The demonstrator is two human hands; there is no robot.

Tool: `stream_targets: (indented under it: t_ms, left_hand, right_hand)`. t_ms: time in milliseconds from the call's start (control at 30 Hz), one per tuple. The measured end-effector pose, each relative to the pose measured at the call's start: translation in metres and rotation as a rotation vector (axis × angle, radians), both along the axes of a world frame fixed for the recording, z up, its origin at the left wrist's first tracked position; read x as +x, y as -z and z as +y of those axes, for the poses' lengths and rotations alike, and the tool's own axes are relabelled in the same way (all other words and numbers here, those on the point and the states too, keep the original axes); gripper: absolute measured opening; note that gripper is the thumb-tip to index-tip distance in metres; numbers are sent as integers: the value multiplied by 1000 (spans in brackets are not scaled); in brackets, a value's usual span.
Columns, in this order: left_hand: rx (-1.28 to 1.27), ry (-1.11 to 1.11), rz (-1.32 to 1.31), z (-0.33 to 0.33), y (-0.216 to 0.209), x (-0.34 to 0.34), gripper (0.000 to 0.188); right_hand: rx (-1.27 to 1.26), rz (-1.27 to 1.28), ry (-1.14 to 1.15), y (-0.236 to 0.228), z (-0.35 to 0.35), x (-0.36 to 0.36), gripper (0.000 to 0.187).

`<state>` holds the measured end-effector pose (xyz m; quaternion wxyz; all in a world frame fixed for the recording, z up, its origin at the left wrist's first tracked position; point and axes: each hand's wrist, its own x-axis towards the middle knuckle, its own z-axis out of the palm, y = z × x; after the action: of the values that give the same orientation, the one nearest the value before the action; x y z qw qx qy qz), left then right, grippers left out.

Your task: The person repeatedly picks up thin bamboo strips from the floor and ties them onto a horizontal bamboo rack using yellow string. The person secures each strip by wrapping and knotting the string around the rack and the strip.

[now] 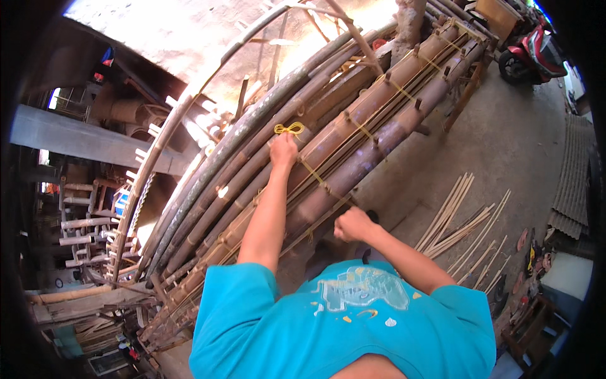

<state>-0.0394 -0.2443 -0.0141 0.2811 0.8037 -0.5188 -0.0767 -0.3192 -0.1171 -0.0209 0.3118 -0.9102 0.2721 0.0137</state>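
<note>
My left hand (283, 150) is closed around a small looped bundle of yellow cord (289, 129), whose loops stick out above the fingers. It is over the near side of a long row of bamboo poles (341, 129). My right hand (352, 224) is closed beside the near thick bamboo pole (344, 174); what it holds, if anything, I cannot make out. Yellow cord lashings (363, 128) cross the thick poles at several places, wrapped by short upright pegs (375, 141). One lashing passes between my two hands.
Thin bamboo strips (449, 218) are spread on the concrete floor (505, 151) at the right. A red motorbike (533, 54) stands at the far right. Beyond the poles is a curved ladder-like bamboo frame (148, 167). Corrugated sheets (573, 170) lie along the right edge.
</note>
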Motion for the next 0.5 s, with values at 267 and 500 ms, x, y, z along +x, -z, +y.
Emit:
stream_targets:
  t_ms: [267, 500]
  left_hand:
    - [203, -43, 64, 195, -71, 55, 41]
    - [44, 179, 44, 258, -4, 38, 25]
  right_hand:
    - [1346, -500, 398, -20, 116, 84, 32]
    - [1073, -1421, 679, -89, 108, 206, 19]
